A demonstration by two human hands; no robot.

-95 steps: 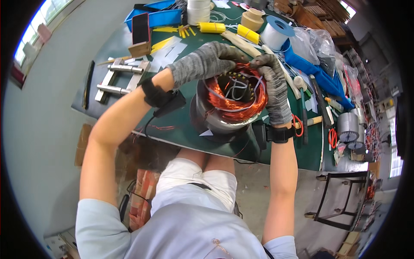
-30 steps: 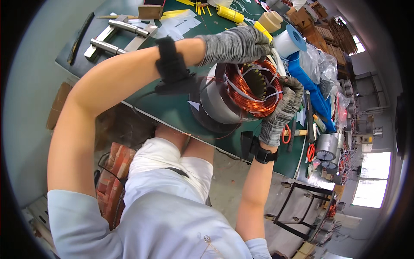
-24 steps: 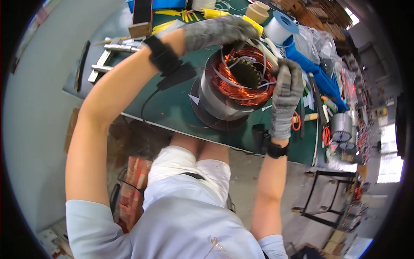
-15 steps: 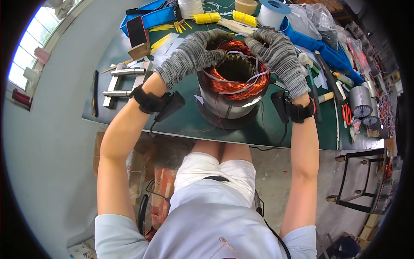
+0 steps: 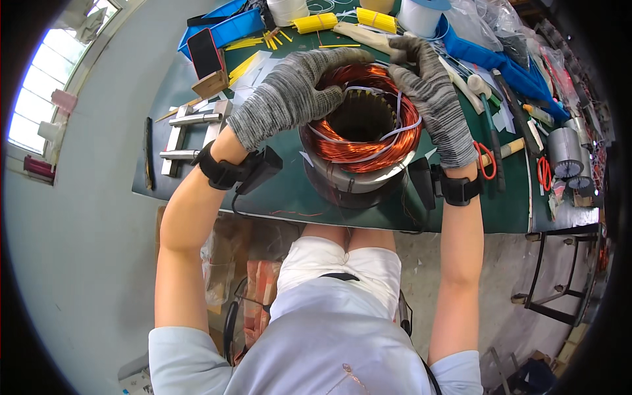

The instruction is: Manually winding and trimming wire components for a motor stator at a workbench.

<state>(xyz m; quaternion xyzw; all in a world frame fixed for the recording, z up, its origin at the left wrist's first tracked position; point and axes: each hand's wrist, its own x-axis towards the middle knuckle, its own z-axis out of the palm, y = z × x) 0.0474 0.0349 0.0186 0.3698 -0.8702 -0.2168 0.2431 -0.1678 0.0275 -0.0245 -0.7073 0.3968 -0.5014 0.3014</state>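
Observation:
A motor stator (image 5: 368, 182) stands upright near the table's front edge, a ring of copper winding (image 5: 368, 158) around its dark bore. Pale lacing and sleeving run over the copper. My left hand (image 5: 283, 92), in a grey knitted glove, is closed around the winding's far left side, thumb toward the bore; its fingertips are partly hidden. At the far right of the ring is my right hand (image 5: 431, 99), gloved alike. Its fingers are bent, with a gap between thumb and forefinger, and the thumb lies beside the copper. Black straps with devices circle both wrists.
Left on the green table (image 5: 276, 191) lie a metal frame (image 5: 191, 135) and a propped phone (image 5: 206, 52). Behind are blue trays (image 5: 227, 31), yellow strip bundles (image 5: 315, 23) and a white spool (image 5: 421, 16). A mallet (image 5: 479, 85) and red-handled scissors (image 5: 486, 161) lie right.
My right hand has shifted slightly right and its thumb and forefinger have spread apart. My left hand stays on the winding. The whole view has shifted a little.

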